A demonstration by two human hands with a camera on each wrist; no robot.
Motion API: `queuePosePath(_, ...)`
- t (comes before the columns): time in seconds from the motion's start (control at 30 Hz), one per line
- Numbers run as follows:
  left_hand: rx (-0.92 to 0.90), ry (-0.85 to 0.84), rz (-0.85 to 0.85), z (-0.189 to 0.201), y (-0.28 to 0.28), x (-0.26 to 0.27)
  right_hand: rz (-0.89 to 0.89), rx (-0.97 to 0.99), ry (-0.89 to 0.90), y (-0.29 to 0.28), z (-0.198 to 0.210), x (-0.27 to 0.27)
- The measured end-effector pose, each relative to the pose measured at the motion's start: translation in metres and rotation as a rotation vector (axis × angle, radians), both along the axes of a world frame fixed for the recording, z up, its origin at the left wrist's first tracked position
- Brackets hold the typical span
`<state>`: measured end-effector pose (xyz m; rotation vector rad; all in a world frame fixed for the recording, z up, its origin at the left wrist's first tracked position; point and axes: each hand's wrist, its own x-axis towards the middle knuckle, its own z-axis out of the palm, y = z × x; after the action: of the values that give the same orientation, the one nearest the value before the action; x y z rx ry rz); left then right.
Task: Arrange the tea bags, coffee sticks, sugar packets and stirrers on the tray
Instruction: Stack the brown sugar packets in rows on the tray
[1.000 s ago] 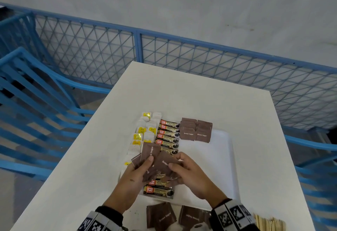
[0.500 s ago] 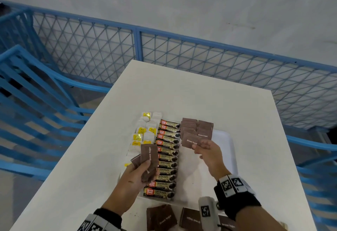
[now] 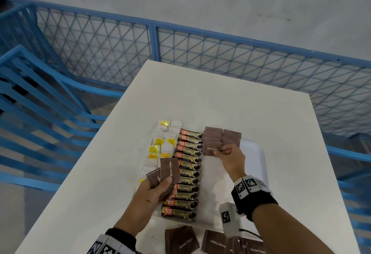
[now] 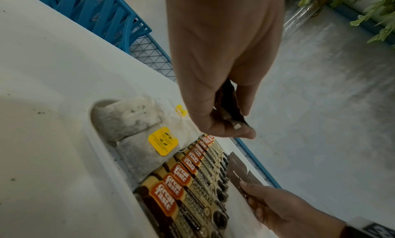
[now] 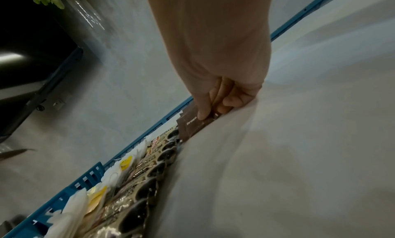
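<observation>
1. I see my right hand (image 3: pixel 230 158) over the white tray (image 3: pixel 255 165), its fingers (image 5: pixel 203 111) curled and pinching one brown sugar packet (image 3: pixel 211 148) by its right edge, thumb on top.
2. That packet lies flat at the near end of the stacked brown sugar packets (image 3: pixel 213 134) at the tray's far end, just right of the coffee sticks.
3. My left hand (image 3: pixel 154 192) hovers above the near part of the coffee stick row, its fingers wrapped around a small fan of brown sugar packets (image 3: pixel 168 171) that stick up past the thumb.
4. The Great Taste coffee sticks (image 3: pixel 186 173) lie side by side in one column down the tray.
5. The tea bags (image 3: pixel 160 145) with yellow tags fill the tray's left edge, touching the coffee sticks.
6. More brown sugar packets (image 3: pixel 181 240) lie loose on the table (image 3: pixel 230 101) near me, off the tray.
7. I cannot tell how many packets my left hand holds.
</observation>
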<state>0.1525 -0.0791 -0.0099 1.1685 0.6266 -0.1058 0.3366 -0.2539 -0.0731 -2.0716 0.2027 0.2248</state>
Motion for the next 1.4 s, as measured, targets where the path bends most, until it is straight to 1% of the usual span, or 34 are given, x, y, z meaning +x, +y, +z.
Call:
queuePosePath(0.17,0.025,-0.002,-0.024,-0.002,-0.002,0.001,0.006,-0.013,-0.052,0.001,0.0,-0.001)
queuePosePath(0.27,0.042,-0.026,-0.046,0.0,-0.004,0.003,0.075,0.03,-0.107,0.006,0.013,-0.012)
queuePosePath(0.3,0.047,-0.03,-0.049,0.0,-0.005,0.003,0.132,0.04,-0.108,0.01,0.021,-0.018)
queuePosePath(0.37,0.052,-0.029,-0.055,0.0,-0.005,0.003,0.314,0.055,-0.073,0.017,0.037,-0.033)
queuePosePath(0.47,0.061,-0.016,-0.094,0.001,-0.006,0.002,0.593,0.16,0.035,0.025,0.056,-0.054)
queuePosePath(0.57,0.055,-0.014,-0.13,0.002,-0.007,0.001,0.741,0.293,0.179,0.025,0.065,-0.066)
queuePosePath(0.63,0.026,-0.019,-0.121,0.003,-0.008,0.001,0.765,0.338,0.244,0.023,0.066,-0.07)
queuePosePath(0.77,-0.076,0.009,-0.037,0.002,-0.01,0.003,0.7,0.334,0.277,0.011,0.064,-0.069)
queuePosePath(0.87,-0.179,0.052,0.025,0.001,-0.01,0.007,0.601,0.395,0.289,-0.003,0.062,-0.065)
queuePosePath(1.1,-0.136,0.023,-0.016,-0.002,-0.011,0.005,0.195,0.491,0.238,-0.035,0.041,-0.038)
queuePosePath(1.27,-0.062,0.002,-0.048,-0.005,-0.013,0.005,-0.083,0.335,0.201,-0.048,0.023,-0.017)
queuePosePath(1.4,0.004,0.004,-0.078,-0.005,-0.014,0.008,-0.169,0.212,0.183,-0.048,0.007,-0.004)
